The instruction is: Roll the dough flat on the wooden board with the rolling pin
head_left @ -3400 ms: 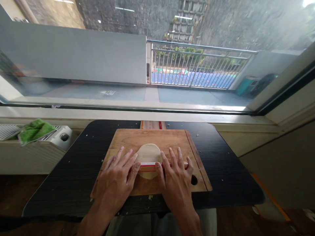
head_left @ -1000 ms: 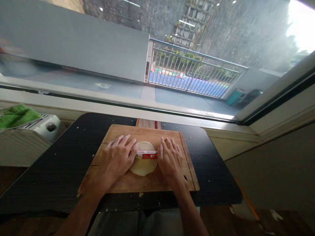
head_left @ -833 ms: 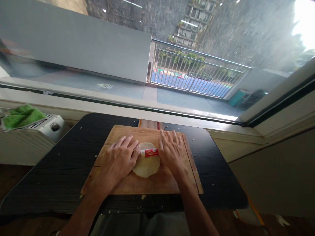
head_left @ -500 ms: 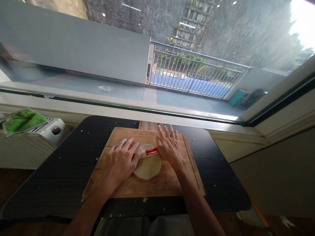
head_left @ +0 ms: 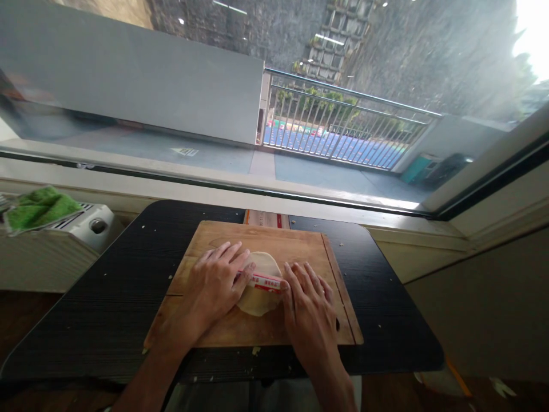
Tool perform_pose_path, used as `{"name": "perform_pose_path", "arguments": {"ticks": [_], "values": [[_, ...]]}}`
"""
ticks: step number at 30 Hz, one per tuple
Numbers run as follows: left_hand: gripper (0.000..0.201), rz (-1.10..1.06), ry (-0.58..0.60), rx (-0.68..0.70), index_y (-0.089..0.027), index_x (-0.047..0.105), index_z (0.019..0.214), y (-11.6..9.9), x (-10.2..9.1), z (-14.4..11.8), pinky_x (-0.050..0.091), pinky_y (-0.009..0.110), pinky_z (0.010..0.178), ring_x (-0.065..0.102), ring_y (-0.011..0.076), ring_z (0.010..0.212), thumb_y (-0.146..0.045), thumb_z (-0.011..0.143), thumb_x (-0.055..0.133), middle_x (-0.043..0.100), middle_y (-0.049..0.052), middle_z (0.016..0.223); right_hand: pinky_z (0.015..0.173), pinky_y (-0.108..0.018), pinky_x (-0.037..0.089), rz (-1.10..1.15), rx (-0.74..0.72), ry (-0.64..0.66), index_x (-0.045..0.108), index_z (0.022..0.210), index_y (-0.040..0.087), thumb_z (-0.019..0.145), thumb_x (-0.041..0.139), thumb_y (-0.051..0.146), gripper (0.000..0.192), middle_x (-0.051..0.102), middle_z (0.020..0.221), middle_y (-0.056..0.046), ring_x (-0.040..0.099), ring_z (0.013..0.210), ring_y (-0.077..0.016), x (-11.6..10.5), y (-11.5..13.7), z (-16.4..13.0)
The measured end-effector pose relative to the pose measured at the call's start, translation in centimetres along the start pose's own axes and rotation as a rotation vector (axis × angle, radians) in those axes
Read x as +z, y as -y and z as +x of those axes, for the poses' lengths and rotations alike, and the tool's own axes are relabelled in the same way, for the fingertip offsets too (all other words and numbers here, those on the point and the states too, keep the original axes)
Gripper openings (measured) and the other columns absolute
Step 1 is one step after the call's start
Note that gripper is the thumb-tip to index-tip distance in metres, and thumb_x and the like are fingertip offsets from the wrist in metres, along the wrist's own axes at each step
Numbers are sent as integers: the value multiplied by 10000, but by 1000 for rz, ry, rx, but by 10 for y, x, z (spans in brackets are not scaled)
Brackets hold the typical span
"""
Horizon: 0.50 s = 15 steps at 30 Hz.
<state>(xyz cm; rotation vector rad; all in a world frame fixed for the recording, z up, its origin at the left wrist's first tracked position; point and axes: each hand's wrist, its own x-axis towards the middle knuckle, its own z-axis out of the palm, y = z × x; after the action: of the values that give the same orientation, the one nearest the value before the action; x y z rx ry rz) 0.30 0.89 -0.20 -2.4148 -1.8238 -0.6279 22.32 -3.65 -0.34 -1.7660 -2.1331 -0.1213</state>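
Two bare hands lie flat, palms down, on a slim rolling pin wrapped in a red and white label (head_left: pixel 265 281), which crosses a pale, flattened round of dough (head_left: pixel 259 284). The left hand (head_left: pixel 217 284) has its fingers spread and straight, pressing the pin's left end at about 9 o'clock of the dough; it is not curled round anything. The right hand (head_left: pixel 309 312) lies likewise open and flat over the pin's right end, at about 4 o'clock of the dough, so the pin slants a little. The dough sits at the middle of a rectangular light-brown wooden cutting board (head_left: pixel 274 240), and the board rests on a black ribbed tabletop (head_left: pixel 128 274) speckled with crumbs. At 12 o'clock, just beyond the board, a red and white box edge (head_left: pixel 266 218) shows. Well off at 9 o'clock, a green cloth (head_left: pixel 36 207) lies on a white appliance (head_left: pixel 64 240).
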Motion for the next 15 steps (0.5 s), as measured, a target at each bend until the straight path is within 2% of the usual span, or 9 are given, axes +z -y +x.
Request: {"name": "perform_pose_path", "arguments": {"ticks": [3,6,11,15], "values": [[487,-31,-6,35,-249,789,1365,1,-1,1,449,581,1218,641,358,1399,-487,1122,441,722,83,1501,1227,-505,391,-22,-18,-54,641,1555,273,1168,376,345,475,666,1572,-67,542,1518,-306,0,3,-20],[485,-48,-9,38,-250,791,1358,1,-1,1,446,586,1211,635,362,1404,-484,1124,436,726,81,1495,1221,-510,396,-35,-35,-76,621,1572,276,1153,421,348,470,669,1565,-86,550,1508,-312,1,3,-24],[478,-58,1,1,-253,782,1372,-2,-2,-2,475,584,1163,639,363,1405,-465,1126,431,710,86,1517,1211,-516,398,-9,-21,-14,631,1555,288,1162,427,384,453,689,1525,-91,573,1460,-303,-1,0,-2],[473,-40,7,-18,-259,773,1391,-6,-3,-4,504,557,1137,639,348,1408,-438,1123,427,704,85,1526,1199,-531,386,48,38,41,712,1433,318,1171,421,410,402,705,1490,-68,577,1428,-301,-3,0,24]]}}
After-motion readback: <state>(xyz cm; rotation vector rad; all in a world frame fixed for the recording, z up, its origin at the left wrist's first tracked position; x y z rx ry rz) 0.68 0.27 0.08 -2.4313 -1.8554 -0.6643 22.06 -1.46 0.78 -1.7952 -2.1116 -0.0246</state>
